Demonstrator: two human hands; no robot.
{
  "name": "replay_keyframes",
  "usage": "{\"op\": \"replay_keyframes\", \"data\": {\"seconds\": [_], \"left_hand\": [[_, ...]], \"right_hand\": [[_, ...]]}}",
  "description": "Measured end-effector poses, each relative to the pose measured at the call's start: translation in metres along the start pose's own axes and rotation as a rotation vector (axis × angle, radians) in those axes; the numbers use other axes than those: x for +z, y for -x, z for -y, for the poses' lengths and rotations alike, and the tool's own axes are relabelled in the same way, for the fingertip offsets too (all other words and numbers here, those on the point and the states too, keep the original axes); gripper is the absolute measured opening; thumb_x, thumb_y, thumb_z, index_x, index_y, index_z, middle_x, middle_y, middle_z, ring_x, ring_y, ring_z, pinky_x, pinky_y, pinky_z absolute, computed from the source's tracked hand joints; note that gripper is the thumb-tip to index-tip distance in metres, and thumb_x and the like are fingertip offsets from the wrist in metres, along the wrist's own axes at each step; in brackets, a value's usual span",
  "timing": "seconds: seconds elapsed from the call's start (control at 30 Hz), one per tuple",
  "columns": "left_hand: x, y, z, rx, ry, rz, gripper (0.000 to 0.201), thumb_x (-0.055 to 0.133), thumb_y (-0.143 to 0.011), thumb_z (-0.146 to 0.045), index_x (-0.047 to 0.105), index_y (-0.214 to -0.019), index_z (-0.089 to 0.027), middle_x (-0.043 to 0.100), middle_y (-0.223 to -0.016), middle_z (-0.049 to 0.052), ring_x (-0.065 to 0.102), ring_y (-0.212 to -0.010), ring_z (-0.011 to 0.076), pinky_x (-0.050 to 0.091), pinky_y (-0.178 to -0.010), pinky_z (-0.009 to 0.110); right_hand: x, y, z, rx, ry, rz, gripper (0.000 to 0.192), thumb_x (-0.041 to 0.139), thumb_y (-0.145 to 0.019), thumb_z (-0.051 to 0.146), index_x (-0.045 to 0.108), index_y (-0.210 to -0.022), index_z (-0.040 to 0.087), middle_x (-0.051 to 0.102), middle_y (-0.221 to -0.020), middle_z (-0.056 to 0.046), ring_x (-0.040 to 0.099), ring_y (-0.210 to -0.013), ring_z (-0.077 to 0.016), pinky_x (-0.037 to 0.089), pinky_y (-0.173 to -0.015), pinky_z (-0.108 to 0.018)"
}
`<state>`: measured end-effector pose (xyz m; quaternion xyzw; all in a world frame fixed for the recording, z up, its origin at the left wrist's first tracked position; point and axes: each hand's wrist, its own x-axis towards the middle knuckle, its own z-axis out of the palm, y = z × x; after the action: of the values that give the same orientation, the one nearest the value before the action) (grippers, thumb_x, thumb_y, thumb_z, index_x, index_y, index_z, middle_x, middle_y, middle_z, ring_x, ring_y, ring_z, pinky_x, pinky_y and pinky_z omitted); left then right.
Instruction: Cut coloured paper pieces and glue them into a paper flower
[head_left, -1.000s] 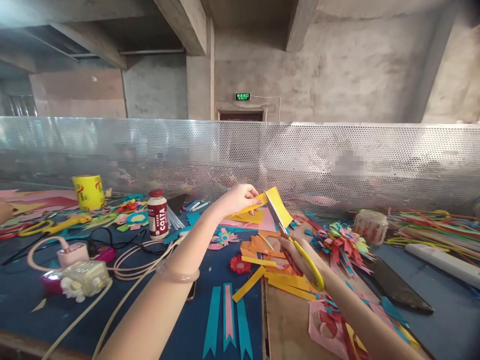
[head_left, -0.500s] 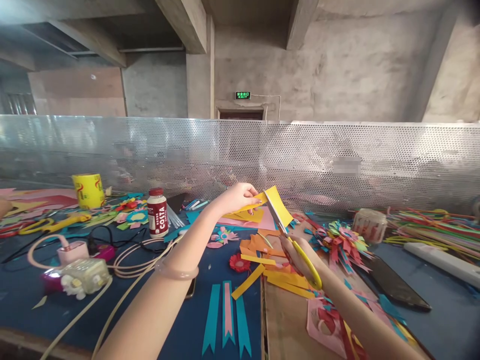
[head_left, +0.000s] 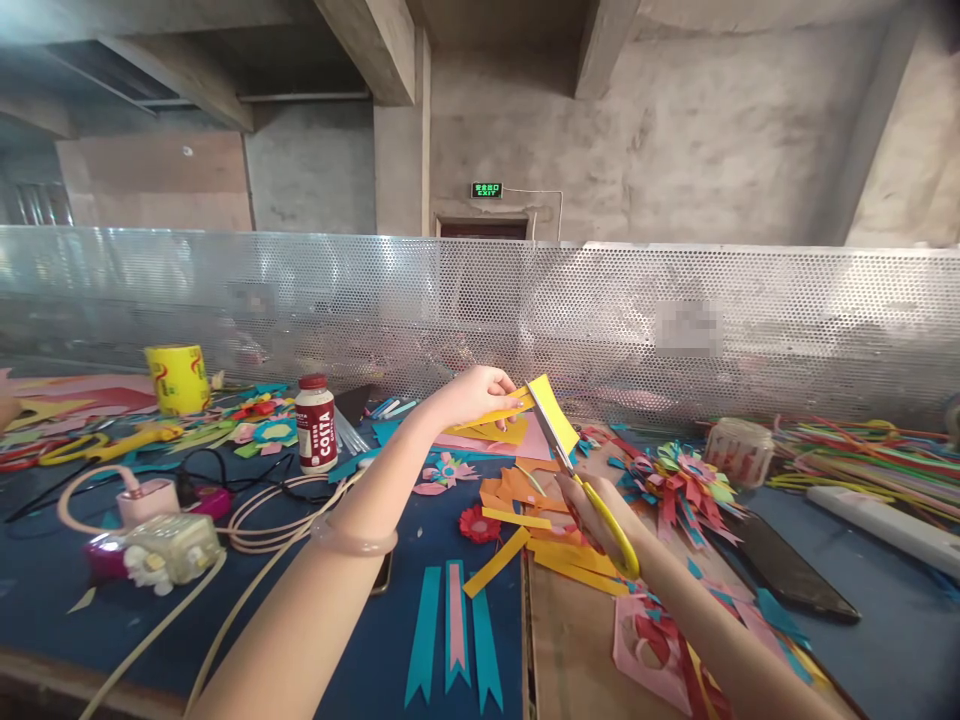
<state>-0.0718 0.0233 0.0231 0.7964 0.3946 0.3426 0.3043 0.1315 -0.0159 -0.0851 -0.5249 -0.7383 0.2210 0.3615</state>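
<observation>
My left hand (head_left: 474,394) pinches a yellow paper sheet (head_left: 559,411) by its left edge and holds it up above the table. My right hand (head_left: 598,515) grips yellow-handled scissors (head_left: 592,490), whose blades run up into the sheet along its left side. A clear bangle sits on my left wrist. Below the sheet lie several cut yellow and orange paper strips (head_left: 525,520) on the blue table (head_left: 300,610).
A Costa bottle (head_left: 315,424), a yellow tape roll (head_left: 176,379), cables and a white charger (head_left: 171,548) lie to the left. Paper flowers (head_left: 679,485), a black phone (head_left: 791,567) and coloured strips (head_left: 862,455) lie to the right. A perforated metal screen (head_left: 675,330) closes the far edge.
The yellow sheet has narrowed slightly as it turned edge-on, and the scissors have shifted a little up and left. My left hand stays almost still.
</observation>
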Motion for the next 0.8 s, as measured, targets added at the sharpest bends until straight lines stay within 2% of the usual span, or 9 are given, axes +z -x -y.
{"op": "replay_keyframes", "data": {"seconds": [0.2,0.3,0.4,0.5,0.63,0.7,0.8], "left_hand": [[-0.003,0.001,0.001,0.015,-0.047,-0.024,0.021,0.06,-0.075,-0.035,0.054,-0.081,-0.015,0.067,-0.077,0.006,0.061,-0.058,0.0126,0.047,-0.059,0.028],[-0.01,0.004,0.002,0.021,-0.095,-0.109,0.021,0.059,-0.076,-0.036,0.055,-0.082,-0.016,0.067,-0.076,0.005,0.062,-0.058,0.0129,0.046,-0.055,0.026],[-0.02,0.007,0.001,0.033,-0.125,-0.23,0.019,0.059,-0.076,-0.035,0.055,-0.082,-0.016,0.067,-0.077,0.006,0.062,-0.06,0.0131,0.046,-0.055,0.025],[-0.03,0.012,-0.001,0.062,-0.092,-0.369,0.018,0.057,-0.077,-0.033,0.054,-0.083,-0.016,0.067,-0.08,0.007,0.062,-0.06,0.0131,0.047,-0.052,0.025],[-0.039,0.016,-0.002,0.118,-0.048,-0.598,0.018,0.057,-0.077,-0.032,0.053,-0.085,-0.016,0.067,-0.079,0.007,0.061,-0.056,0.0123,0.045,-0.046,0.022],[-0.041,0.017,-0.003,0.139,-0.036,-0.671,0.017,0.057,-0.077,-0.032,0.053,-0.084,-0.016,0.066,-0.078,0.006,0.06,-0.056,0.0119,0.044,-0.044,0.021],[-0.043,0.016,-0.006,0.153,0.009,-0.734,0.016,0.058,-0.076,-0.03,0.054,-0.084,-0.016,0.066,-0.077,0.005,0.059,-0.055,0.011,0.044,-0.043,0.021]], "right_hand": [[-0.01,-0.003,-0.007,-0.047,-0.081,0.184,0.035,0.039,-0.08,0.054,0.042,-0.073,0.02,0.043,-0.06,0.003,0.043,-0.051,-0.0108,0.037,-0.043,-0.021],[-0.016,-0.007,-0.015,-0.141,-0.068,0.247,0.035,0.04,-0.081,0.053,0.046,-0.076,0.019,0.046,-0.064,0.002,0.044,-0.056,-0.0107,0.038,-0.047,-0.021],[-0.018,-0.01,-0.02,-0.191,-0.003,0.223,0.032,0.046,-0.079,0.049,0.047,-0.073,0.018,0.046,-0.063,0.003,0.043,-0.056,-0.0097,0.038,-0.053,-0.021],[-0.024,-0.011,-0.016,-0.146,0.043,0.169,0.033,0.046,-0.078,0.049,0.048,-0.071,0.017,0.049,-0.06,0.003,0.045,-0.053,-0.0096,0.035,-0.05,-0.021],[-0.044,-0.007,0.006,-0.068,0.032,0.125,0.044,0.039,-0.08,0.055,0.048,-0.061,0.016,0.052,-0.054,0.001,0.046,-0.045,-0.0084,0.036,-0.047,-0.021],[-0.055,-0.006,0.018,0.012,-0.039,0.138,0.05,0.035,-0.081,0.059,0.049,-0.059,0.016,0.057,-0.056,-0.002,0.052,-0.049,-0.0097,0.041,-0.051,-0.021],[-0.064,-0.005,0.028,0.14,-0.133,0.23,0.056,0.032,-0.08,0.062,0.052,-0.058,0.015,0.062,-0.059,-0.006,0.058,-0.052,-0.0125,0.046,-0.055,-0.023]]}}
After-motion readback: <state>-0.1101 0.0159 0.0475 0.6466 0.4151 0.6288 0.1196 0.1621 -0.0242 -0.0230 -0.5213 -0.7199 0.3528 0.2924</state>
